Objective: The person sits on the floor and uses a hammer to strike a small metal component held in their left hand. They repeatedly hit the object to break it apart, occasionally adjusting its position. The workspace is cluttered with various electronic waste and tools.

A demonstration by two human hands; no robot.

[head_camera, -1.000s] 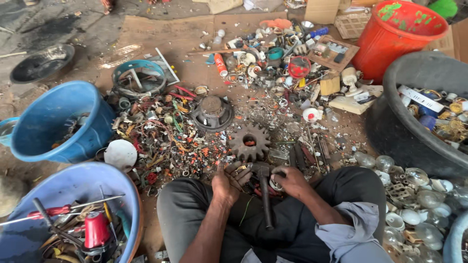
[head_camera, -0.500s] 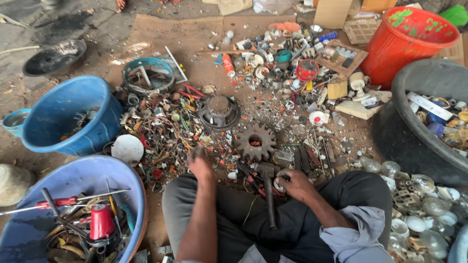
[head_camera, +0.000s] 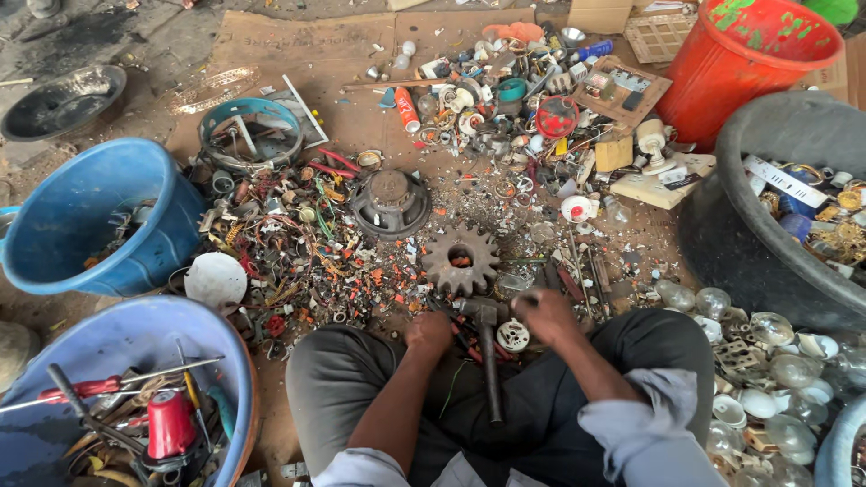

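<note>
Left hand [head_camera: 429, 330] back beside hammer [head_camera: 488, 356] (untouched)

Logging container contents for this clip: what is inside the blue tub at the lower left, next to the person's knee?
The blue tub holds a red-handled screwdriver, a red cylindrical part, dark metal rods and tangled scrap. Whatever lies beneath that heap is covered, and the tub's lower part is cut off by the frame.

You are facing a brown cardboard box [head_camera: 600, 13] lying at the top edge and a white labelled strip [head_camera: 783, 180] resting inside the black tub [head_camera: 758, 261].
</note>
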